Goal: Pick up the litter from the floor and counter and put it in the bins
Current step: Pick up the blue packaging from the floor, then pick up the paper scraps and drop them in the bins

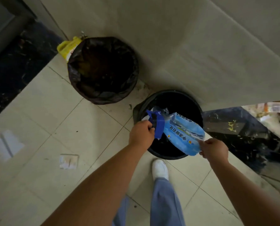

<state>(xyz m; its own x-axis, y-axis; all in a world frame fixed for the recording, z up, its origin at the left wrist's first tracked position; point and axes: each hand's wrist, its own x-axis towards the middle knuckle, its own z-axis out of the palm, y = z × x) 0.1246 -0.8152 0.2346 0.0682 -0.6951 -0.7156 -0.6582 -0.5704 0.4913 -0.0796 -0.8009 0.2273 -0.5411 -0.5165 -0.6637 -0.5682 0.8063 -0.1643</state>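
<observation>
A blue plastic package with printed characters hangs over the mouth of the near black bin. My left hand grips its dark blue end at the left. My right hand pinches its lower right corner. A second bin, lined with a dark bag, stands farther back to the left against the wall. White scraps of litter lie on the tiled floor: one left of my arm and another near the left edge.
A yellow jug leans behind the far bin. A dark counter edge with debris runs along the right. A dark strip borders the floor at the left. My white shoe is just below the near bin.
</observation>
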